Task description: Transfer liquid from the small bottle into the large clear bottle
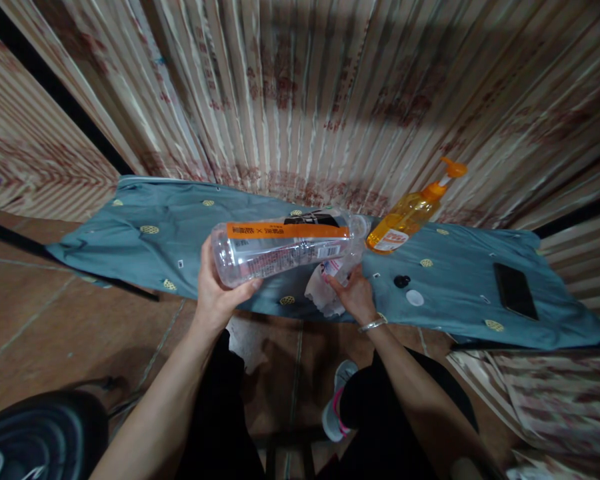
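Note:
My left hand (220, 293) is wrapped round the base of a large clear plastic bottle (280, 257) with an orange and printed label. The bottle lies nearly level above the table, its neck pointing right. My right hand (356, 293) is closed on a clear plastic piece (347, 265) just under that neck. A whitish, ragged-edged piece (325, 293) with some print shows beside its fingers; whether the two are one object I cannot tell. Just right of the bottle neck is an orange-yellow pump bottle (403, 220). A small black cap (401, 281) and a white disc (415, 298) lie near my right hand.
A blue-green cloth with pineapple prints (130, 220) covers the narrow table. A dark phone (515, 291) lies at its right end. Pleated curtains (305, 100) hang behind, with black frame bars at the sides. A black round seat (45, 433) stands at lower left.

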